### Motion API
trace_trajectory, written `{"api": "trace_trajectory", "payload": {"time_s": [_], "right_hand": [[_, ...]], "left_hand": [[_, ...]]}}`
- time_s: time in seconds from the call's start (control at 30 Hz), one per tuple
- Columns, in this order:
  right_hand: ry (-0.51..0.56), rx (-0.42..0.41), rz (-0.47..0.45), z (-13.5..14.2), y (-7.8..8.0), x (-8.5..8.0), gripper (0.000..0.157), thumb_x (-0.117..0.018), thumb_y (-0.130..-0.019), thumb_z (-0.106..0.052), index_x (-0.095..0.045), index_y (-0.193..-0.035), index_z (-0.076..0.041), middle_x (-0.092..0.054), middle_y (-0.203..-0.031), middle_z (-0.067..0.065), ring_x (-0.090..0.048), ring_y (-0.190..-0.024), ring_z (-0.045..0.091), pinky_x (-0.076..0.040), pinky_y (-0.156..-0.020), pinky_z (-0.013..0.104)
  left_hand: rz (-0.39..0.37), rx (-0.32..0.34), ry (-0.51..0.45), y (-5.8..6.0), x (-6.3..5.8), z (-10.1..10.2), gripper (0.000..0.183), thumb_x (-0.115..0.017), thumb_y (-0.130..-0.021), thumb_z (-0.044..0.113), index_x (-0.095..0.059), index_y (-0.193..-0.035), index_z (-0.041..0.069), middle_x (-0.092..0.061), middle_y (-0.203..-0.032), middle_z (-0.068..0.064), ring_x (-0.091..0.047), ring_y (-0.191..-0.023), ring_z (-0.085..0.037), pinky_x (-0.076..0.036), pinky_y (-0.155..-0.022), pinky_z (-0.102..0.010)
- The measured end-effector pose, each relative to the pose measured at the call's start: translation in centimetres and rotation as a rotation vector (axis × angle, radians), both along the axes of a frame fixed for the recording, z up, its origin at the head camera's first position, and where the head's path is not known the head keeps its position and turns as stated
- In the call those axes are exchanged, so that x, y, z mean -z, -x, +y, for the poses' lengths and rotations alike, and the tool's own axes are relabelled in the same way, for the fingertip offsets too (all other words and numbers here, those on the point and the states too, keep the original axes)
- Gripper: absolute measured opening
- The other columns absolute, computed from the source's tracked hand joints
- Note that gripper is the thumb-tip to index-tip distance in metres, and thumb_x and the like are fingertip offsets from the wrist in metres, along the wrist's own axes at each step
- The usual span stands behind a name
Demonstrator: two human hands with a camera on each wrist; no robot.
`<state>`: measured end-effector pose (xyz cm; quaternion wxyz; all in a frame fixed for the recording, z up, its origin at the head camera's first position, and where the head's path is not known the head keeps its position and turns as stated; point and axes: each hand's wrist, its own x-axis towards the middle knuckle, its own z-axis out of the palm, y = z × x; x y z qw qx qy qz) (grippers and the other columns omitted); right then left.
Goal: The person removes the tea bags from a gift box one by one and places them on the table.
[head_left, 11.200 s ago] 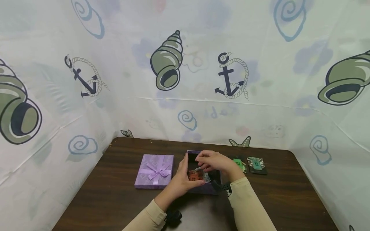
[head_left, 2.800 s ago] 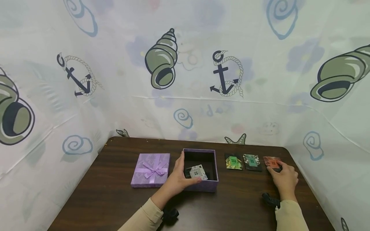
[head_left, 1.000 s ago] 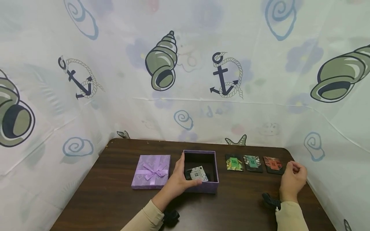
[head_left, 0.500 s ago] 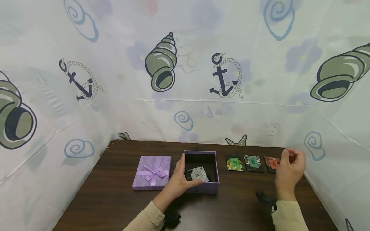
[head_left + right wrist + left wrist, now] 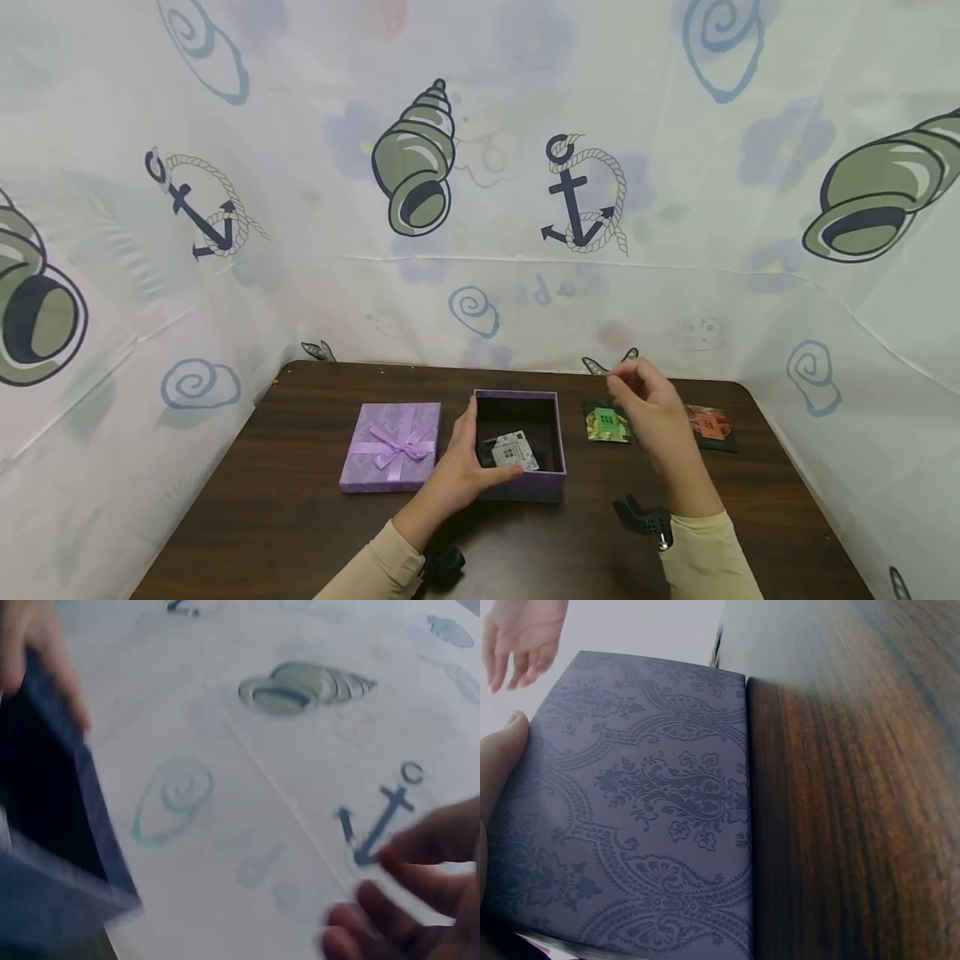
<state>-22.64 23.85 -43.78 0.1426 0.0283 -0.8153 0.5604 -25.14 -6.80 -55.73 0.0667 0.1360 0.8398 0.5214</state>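
Note:
My left hand (image 5: 463, 469) grips the open purple gift box (image 5: 525, 487), thumb at its near rim and fingers along its left side. In the left wrist view, the box's patterned wall (image 5: 660, 795) fills the middle. Inside lies a flat grey-white square packet (image 5: 513, 451) with a printed house shape, beside something black. My right hand (image 5: 660, 417) is in the air to the right of the box, fingers loosely bent with nothing seen between them. Below it lies a green packet (image 5: 607, 422); a red packet (image 5: 711, 426) lies to the right. The teal packet is hidden by this hand.
A purple lid (image 5: 390, 446) with a ribbon bow lies left of the box on the dark wooden table (image 5: 300, 517). A patterned cloth backdrop (image 5: 480, 167) stands behind and at both sides. Black wrist cameras (image 5: 645, 518) sit on the wrists.
The red packet came out of the box and was set down right of the teal one. My right hand then let go, lifted, and moved left toward the box; the left hand stayed there.

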Motion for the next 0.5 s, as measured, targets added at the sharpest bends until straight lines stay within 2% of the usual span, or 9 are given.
{"api": "trace_trajectory", "payload": {"time_s": [0.07,0.13,0.33,0.4,0.5], "right_hand": [[-0.017,-0.115,-0.070,-1.3,0.7,-0.1,0.026,-0.065,-0.112,-0.028,-0.065,-0.126,-0.005,-0.065,-0.114,0.016,-0.065,-0.099,0.017,-0.057,-0.085,0.024],[-0.034,-0.183,-0.113,-2.7,1.2,-0.2,0.026,-0.066,-0.111,-0.025,-0.065,-0.125,-0.004,-0.065,-0.116,0.019,-0.067,-0.102,0.023,-0.059,-0.087,0.026],[-0.021,-0.303,-0.175,-6.1,2.5,0.1,0.023,-0.065,-0.111,-0.021,-0.065,-0.122,0.000,-0.065,-0.117,0.021,-0.068,-0.100,0.028,-0.063,-0.089,0.037],[-0.011,-0.342,-0.217,-6.8,2.9,0.1,0.024,-0.065,-0.111,-0.022,-0.065,-0.122,0.000,-0.066,-0.116,0.020,-0.069,-0.098,0.025,-0.064,-0.090,0.041],[-0.065,-0.396,-0.303,-7.5,3.4,0.2,0.025,-0.066,-0.111,-0.026,-0.066,-0.123,-0.004,-0.069,-0.116,0.015,-0.070,-0.098,0.023,-0.064,-0.092,0.045]], "left_hand": [[0.002,-0.001,-0.007,0.0,-0.1,0.0,0.142,-0.096,-0.079,0.055,0.002,-0.178,0.026,-0.008,-0.184,-0.017,-0.018,-0.168,-0.047,-0.026,-0.127,-0.074],[0.001,0.003,-0.008,0.0,-0.2,0.0,0.142,-0.096,-0.079,0.055,0.002,-0.178,0.026,-0.008,-0.184,-0.018,-0.018,-0.168,-0.046,-0.026,-0.128,-0.073],[-0.006,0.007,-0.006,-0.1,-0.3,0.0,0.142,-0.094,-0.079,0.060,0.003,-0.177,0.026,-0.008,-0.183,-0.018,-0.020,-0.167,-0.046,-0.027,-0.128,-0.073],[-0.003,0.009,-0.001,-0.1,-0.4,-0.1,0.142,-0.093,-0.080,0.061,0.003,-0.177,0.026,-0.009,-0.183,-0.019,-0.021,-0.167,-0.047,-0.027,-0.127,-0.074],[0.001,0.013,-0.003,-0.1,-0.5,-0.2,0.142,-0.093,-0.080,0.061,0.003,-0.177,0.024,-0.009,-0.183,-0.019,-0.021,-0.167,-0.047,-0.027,-0.127,-0.074]]}}
